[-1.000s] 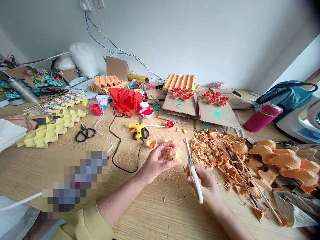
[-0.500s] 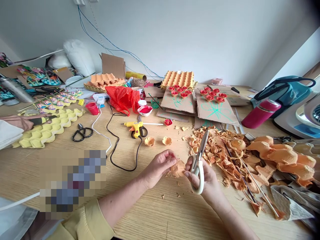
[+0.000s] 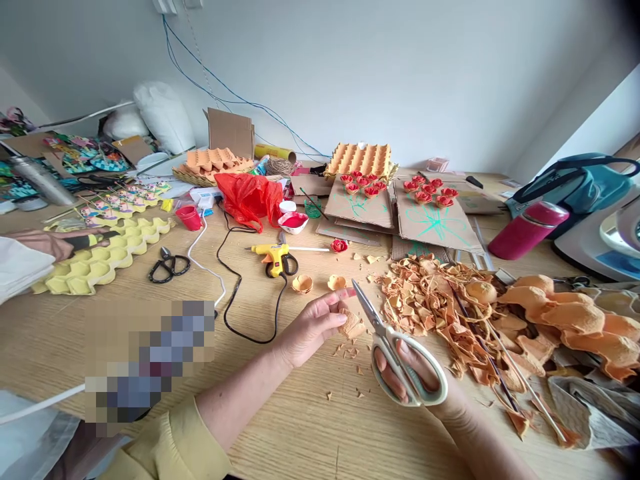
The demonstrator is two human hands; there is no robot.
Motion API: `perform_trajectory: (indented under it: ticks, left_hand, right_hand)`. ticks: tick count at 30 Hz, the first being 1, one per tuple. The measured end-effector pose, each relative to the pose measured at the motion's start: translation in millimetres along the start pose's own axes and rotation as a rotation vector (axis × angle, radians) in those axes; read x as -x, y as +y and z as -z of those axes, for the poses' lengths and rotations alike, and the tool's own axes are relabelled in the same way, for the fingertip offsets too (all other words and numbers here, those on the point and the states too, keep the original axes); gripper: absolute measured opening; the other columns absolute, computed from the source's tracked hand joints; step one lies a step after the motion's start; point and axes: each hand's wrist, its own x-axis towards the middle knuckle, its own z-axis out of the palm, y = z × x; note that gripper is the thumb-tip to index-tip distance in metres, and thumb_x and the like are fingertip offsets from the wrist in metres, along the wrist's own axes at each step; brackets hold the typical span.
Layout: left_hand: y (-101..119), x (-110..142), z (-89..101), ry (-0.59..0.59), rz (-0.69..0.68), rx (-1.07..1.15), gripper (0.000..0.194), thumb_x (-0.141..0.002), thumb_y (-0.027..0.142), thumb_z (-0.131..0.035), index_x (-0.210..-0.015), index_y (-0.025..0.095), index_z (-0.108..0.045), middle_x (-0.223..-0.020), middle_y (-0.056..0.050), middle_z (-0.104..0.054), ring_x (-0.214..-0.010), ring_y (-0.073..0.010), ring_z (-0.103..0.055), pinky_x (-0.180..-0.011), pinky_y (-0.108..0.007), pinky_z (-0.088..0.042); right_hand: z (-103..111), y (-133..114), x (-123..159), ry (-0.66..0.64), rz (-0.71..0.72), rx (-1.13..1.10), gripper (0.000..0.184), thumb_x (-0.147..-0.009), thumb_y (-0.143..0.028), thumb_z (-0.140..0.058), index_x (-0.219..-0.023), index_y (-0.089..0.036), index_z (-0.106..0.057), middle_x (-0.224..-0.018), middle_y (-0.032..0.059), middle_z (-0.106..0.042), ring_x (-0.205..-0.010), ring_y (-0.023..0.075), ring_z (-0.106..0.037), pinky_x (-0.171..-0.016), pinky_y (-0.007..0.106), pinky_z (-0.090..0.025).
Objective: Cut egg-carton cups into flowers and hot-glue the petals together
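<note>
Between the thumb and fingers of my left hand [image 3: 315, 327] is an orange egg-carton cup [image 3: 351, 325], its rim partly hidden by the fingers. My right hand [image 3: 407, 373] has its fingers through the handles of white-handled scissors [image 3: 395, 340]. The blades look closed and point up and left, just right of the cup. Small orange scraps [image 3: 350, 350] lie on the table below. Beyond my left hand sit two cut cups, a left one [image 3: 303, 285] and a right one [image 3: 337, 283]. A red paper-pulp flower [image 3: 339, 246] lies further back.
A yellow glue gun [image 3: 273, 253] and its black cord lie ahead, with black scissors [image 3: 169, 265] to the left. Orange offcuts [image 3: 415, 293] pile up at right beside egg-carton pieces [image 3: 575, 313]. Red flowers stand on cardboard [image 3: 435, 230]. Another person's hand [image 3: 55, 245] is at far left.
My right hand has let go of the cup and turned, its fingers now in the scissor handles. The scissors swing from pointing up to pointing up-left. My left hand keeps the cup.
</note>
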Motion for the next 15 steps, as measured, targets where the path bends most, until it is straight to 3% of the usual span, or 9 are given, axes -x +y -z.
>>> perform_trajectory:
  ticks: [4, 8, 11, 15]
  left_hand:
    - [-4.6, 0.7, -1.7, -0.057, 0.016, -0.013, 0.038, -0.073, 0.027, -0.08, -0.11, 0.017, -0.074, -0.087, -0.003, -0.067, -0.083, -0.0143, -0.059, -0.081, -0.028, -0.042]
    - [-5.5, 1.3, -2.6, -0.054, 0.048, -0.079, 0.041, -0.071, 0.032, -0.083, -0.109, 0.017, -0.076, -0.086, -0.003, -0.069, -0.078, -0.0123, -0.059, -0.079, -0.026, -0.043]
    - [-5.8, 0.4, -3.3, 0.021, 0.012, -0.165, 0.04, -0.069, 0.032, -0.086, -0.105, 0.016, -0.076, -0.086, -0.002, -0.07, -0.078, -0.0111, -0.057, -0.077, -0.025, -0.041]
    - [-8.6, -3.6, -1.3, 0.159, -0.076, -0.227, 0.031, -0.066, 0.034, -0.088, -0.085, 0.015, -0.073, -0.08, -0.001, -0.069, -0.074, -0.0104, -0.057, -0.075, -0.025, -0.042]
  right_hand:
    - [-2.1, 6.7, 0.9, -0.048, -0.024, -0.108, 0.055, -0.092, -0.069, -0.05, -0.082, -0.017, -0.065, -0.045, -0.0031, -0.048, -0.037, 0.008, -0.037, -0.039, 0.022, -0.027]
    - [-4.1, 5.4, -1.0, 0.012, 0.053, -0.101, 0.053, -0.094, -0.067, -0.049, -0.084, -0.017, -0.065, -0.048, -0.0026, -0.05, -0.039, 0.0087, -0.04, -0.041, 0.022, -0.03]
    - [-3.3, 1.0, -2.6, 0.135, 0.137, 0.013, 0.049, -0.094, -0.065, -0.049, -0.09, -0.019, -0.063, -0.057, -0.0015, -0.054, -0.046, 0.0104, -0.046, -0.045, 0.023, -0.034]
    - [-1.0, -4.6, -0.2, 0.221, 0.149, 0.293, 0.049, -0.093, -0.067, -0.049, -0.093, -0.019, -0.06, -0.063, -0.001, -0.056, -0.05, 0.0118, -0.047, -0.048, 0.025, -0.036]
